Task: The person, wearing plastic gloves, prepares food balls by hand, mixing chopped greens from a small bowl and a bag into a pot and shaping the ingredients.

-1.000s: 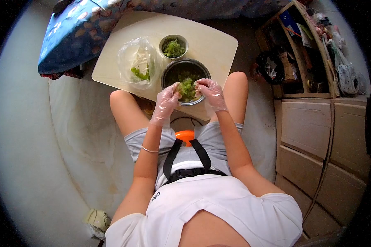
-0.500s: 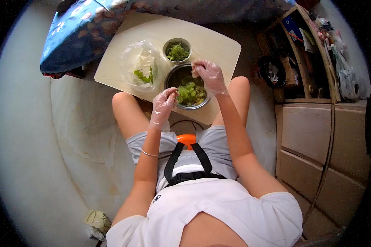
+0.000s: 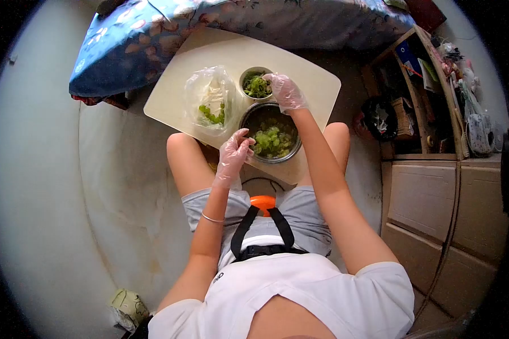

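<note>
A clear plastic glove covers each hand. My left hand (image 3: pixel 232 157) is at the near left rim of a metal pot (image 3: pixel 294 151), its fingers bent and slightly apart, and nothing can be made out in them. Green pieces (image 3: pixel 272 141) lie in the pot. My right hand (image 3: pixel 287 91) reaches to the right rim of a small bowl (image 3: pixel 246 74) of green leafy pieces (image 3: pixel 257 86); its fingertips touch the greens, and whether they grip any is too small to tell. Left of both vessels is a clear plastic bag (image 3: pixel 197 94) with pale and green contents.
The vessels and bag stand on a low cream table (image 3: pixel 169 96) over my knees. Beyond it is a blue flowered cloth (image 3: pixel 119 51). At the right are wooden shelves (image 3: pixel 415 90), a black-lined bin (image 3: pixel 379 120) and cardboard boxes (image 3: pixel 421 195). An orange object (image 3: pixel 262 203) is between my thighs.
My right hand has moved from the pot up to the small bowl. My left hand has drawn slightly away from the greens at the pot's rim. The whole view has shifted a little.
</note>
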Action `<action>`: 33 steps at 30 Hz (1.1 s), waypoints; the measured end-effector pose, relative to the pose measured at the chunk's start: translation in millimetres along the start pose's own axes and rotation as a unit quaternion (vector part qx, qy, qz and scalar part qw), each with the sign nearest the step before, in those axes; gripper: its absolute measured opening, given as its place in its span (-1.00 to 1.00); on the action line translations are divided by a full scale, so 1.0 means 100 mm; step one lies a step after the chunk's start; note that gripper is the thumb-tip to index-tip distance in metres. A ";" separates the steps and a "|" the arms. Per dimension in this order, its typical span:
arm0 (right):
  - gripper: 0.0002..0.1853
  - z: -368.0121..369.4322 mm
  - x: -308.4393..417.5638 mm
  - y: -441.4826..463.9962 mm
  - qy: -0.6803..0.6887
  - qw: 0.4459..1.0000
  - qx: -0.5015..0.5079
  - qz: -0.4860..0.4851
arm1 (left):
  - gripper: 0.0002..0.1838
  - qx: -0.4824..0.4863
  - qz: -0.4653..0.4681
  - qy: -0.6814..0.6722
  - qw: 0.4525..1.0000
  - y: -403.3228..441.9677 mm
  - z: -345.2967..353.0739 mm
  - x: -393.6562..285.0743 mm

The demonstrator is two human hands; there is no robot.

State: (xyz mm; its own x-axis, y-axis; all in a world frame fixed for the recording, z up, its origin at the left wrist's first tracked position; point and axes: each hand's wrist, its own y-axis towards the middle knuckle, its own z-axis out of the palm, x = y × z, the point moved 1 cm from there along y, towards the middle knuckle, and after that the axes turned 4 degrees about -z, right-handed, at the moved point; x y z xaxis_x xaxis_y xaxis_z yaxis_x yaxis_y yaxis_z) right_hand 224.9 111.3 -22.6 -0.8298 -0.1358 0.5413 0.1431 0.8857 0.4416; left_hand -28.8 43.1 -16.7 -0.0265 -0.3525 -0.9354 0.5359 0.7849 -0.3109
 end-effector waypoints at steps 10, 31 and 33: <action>-0.93 -0.18 0.37 -0.49 0.360 0.910 -0.019 0.204 | -0.68 -0.078 -0.009 0.017 0.997 0.14 -0.39 -0.24; -0.85 -0.14 0.45 -1.64 0.501 0.796 -0.014 0.339 | -0.59 -0.115 -0.179 0.571 0.793 0.96 -0.54 -0.62; -0.84 -0.10 0.47 -1.64 0.506 0.797 -0.016 0.329 | -0.56 -0.134 -0.197 0.547 0.802 1.03 -0.66 -0.49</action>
State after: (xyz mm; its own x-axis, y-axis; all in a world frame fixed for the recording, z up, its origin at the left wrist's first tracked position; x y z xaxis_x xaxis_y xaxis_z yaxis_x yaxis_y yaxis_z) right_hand 167.9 -44.7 -61.9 0.2885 0.0516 0.9561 0.3947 0.9034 -0.1679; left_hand -27.9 174.4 -13.6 -0.9531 -0.0568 -0.2972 0.1073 0.8549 -0.5076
